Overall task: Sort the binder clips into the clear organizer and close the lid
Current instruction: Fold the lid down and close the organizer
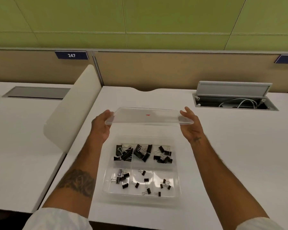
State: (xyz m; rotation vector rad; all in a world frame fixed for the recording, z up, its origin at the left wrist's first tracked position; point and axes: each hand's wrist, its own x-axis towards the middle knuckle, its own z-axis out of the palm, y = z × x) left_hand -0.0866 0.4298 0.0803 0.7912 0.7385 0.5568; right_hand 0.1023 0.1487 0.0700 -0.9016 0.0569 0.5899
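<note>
**Lid in both hands, clips already sorted**

My left hand (101,126) cups the left short edge of the clear lid (148,115), thumb over the top rim and fingers curled beneath. My right hand (190,125) takes the opposite edge the same way, palm turned inward. I hold it by the ends so it stays level and I can see through it to line it up (a small red mark sits near its middle). The lid hangs just above centre of the frame, clear of the table and beyond the far edge of the clear organizer (177,185), not yet touching it.

Below my hands, in the lower centre, the organizer rests on the white desk (231,155) with six compartments in two rows. The binder clips (141,152) lie inside: larger ones piled in the far row, smaller ones scattered in the near row. I see none loose on the desk, so I judge the sorting done and only the closing left.

Next I expect to bring the lid toward me and down, matching the corners before pressing. A skewed lid may not seat.
</note>
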